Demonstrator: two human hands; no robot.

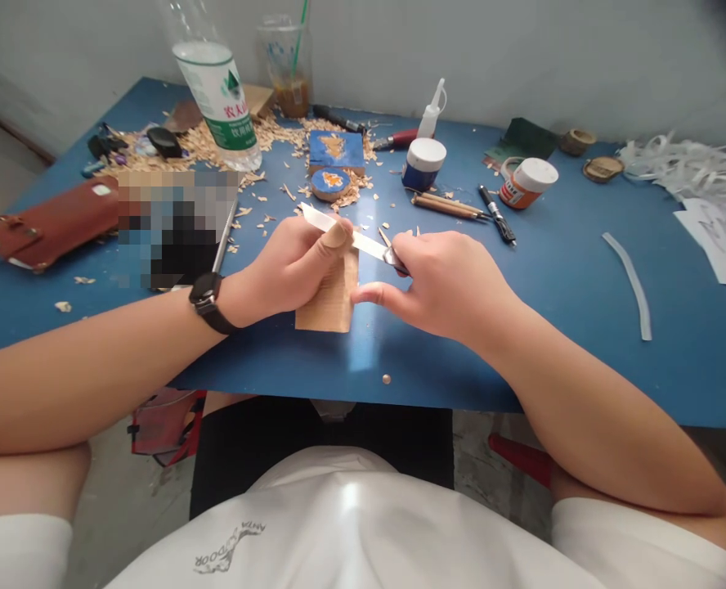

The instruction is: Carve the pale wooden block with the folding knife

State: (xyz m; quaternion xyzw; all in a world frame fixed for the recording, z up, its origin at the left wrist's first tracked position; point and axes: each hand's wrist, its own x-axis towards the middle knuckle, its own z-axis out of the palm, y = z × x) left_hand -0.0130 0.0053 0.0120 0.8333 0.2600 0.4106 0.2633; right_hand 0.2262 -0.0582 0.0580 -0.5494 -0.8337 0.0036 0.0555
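My left hand (286,262) is closed around a flat wooden block (326,303) above the near part of the table. A tan covering shows on its thumb, which lies against a knife (372,247). The knife's long, pale, bright blade crosses the upper part of the block, its slanted tip pointing to the upper left. My right hand (454,278) grips the knife, hiding most of the dark handle. My right thumb reaches to the block's right edge. Where the cutting edge meets the wood is hidden behind my left fingers and thumb.
Wood shavings (271,131) are scattered around a water bottle (221,106) and two blue-painted wood pieces (337,150). Farther right are a white-lidded jar (424,164), an orange jar (527,182), a marker (496,217) and wooden-handled tools (449,206). A brown case (62,221) lies left.
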